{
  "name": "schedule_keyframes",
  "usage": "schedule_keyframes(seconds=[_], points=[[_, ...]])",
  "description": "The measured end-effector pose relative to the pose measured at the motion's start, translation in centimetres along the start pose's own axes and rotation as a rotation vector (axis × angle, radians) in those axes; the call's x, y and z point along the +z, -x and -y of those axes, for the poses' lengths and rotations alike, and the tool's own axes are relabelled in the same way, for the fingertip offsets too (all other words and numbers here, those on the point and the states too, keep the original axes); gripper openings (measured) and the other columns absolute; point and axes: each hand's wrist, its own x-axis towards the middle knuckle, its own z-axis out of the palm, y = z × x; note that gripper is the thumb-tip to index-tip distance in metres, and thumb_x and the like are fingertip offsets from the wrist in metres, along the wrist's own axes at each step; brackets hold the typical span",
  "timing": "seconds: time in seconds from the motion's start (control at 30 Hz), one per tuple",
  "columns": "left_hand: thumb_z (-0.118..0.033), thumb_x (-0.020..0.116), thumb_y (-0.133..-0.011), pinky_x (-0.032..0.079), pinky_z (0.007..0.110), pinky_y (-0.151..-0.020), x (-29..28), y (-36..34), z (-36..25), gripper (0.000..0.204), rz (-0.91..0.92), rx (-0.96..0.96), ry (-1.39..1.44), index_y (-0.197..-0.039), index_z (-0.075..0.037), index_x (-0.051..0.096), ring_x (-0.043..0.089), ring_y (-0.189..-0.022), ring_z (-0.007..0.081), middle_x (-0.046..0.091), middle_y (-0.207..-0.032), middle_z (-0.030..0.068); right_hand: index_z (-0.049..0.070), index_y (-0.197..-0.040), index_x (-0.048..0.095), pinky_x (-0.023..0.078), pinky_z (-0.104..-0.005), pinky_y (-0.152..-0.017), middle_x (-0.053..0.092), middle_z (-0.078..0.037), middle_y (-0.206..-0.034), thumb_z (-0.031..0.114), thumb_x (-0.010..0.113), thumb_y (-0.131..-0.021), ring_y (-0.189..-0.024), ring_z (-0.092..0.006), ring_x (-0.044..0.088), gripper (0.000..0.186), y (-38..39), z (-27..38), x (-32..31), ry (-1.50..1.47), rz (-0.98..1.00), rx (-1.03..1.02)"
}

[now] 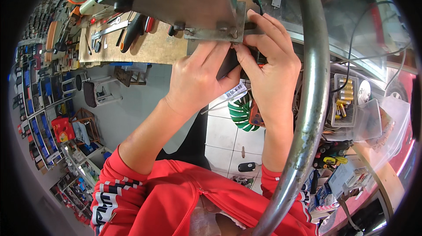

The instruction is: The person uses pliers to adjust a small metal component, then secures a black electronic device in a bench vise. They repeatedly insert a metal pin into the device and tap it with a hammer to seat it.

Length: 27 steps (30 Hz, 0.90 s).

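Note:
In front of me stands a machine with a heavy grey metal head (162, 5) and a small bolted metal plate (239, 22) at its lower edge. Just under that plate is a dark flat piece (228, 63), with my left hand (195, 77) closed round it. The fingertips of that hand vanish beneath the plate. My right hand (274, 62) is at the plate's right side, its thumb tip and bent fingers closing on something small at the edge. What they pinch is hidden. A long curved metal lever (314, 82) runs down past my right forearm.
A wooden bench top (171, 49) at the left bears an orange-and-black handled tool (130, 33) and other hand tools. At the right is a clear box (343, 119) of brass-coloured cylinders, near a black cable (350, 55). A stool (90, 94) and stocked shelves (35, 117) stand farther left.

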Motion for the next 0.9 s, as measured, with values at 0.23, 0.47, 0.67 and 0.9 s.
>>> schedule_keyframes(seconds=[0.23, 0.47, 0.67, 0.9], points=[[-0.019, 0.072, -0.066, 0.054, 0.027, -0.055, -0.2, 0.1, -0.3, 0.036, 0.024, -0.051, 0.030, -0.097, -0.004, 0.063, 0.064, -0.072, 0.0180, 0.061, -0.096, 0.0043, -0.003, -0.078, 0.064, 0.046, -0.0357, -0.089, 0.066, -0.012, -0.106, 0.001, 0.069, -0.068, -0.107, -0.0302, 0.057, 0.012, 0.0, -0.4, -0.1, -0.001, 0.001, -0.051], [-0.016, 0.070, -0.063, 0.054, 0.027, -0.055, 0.7, 0.4, 0.3, 0.038, 0.014, -0.035, 0.061, -0.099, -0.004, 0.063, 0.064, -0.070, 0.0182, 0.061, -0.100, 0.0052, 0.001, -0.074, 0.064, 0.047, -0.0408, -0.087, 0.066, -0.010, -0.100, 0.003, 0.070, -0.064, -0.099, -0.0364, 0.057, 0.012, 0.2, -0.7, 0.3, -0.032, -0.053, -0.056], [-0.018, 0.069, -0.066, 0.054, 0.029, -0.054, 0.1, 0.5, -0.2, 0.040, 0.044, -0.087, 0.042, -0.102, -0.004, 0.062, 0.064, -0.069, 0.0202, 0.060, -0.101, 0.0067, 0.001, -0.075, 0.064, 0.048, -0.0409, -0.086, 0.064, -0.010, -0.104, 0.003, 0.069, -0.066, -0.102, -0.0368, 0.055, 0.011, 0.1, -0.2, 0.0, -0.042, -0.040, -0.010], [-0.021, 0.070, -0.066, 0.054, 0.030, -0.052, 0.4, 0.2, 0.1, 0.043, 0.014, 0.029, -0.033, -0.103, -0.002, 0.062, 0.064, -0.063, 0.0223, 0.060, -0.102, 0.0073, -0.001, -0.079, 0.064, 0.044, -0.0392, -0.093, 0.064, -0.011, -0.110, 0.002, 0.069, -0.069, -0.113, -0.0321, 0.053, 0.012, -0.1, 0.4, -0.4, -0.055, 0.018, 0.067]])
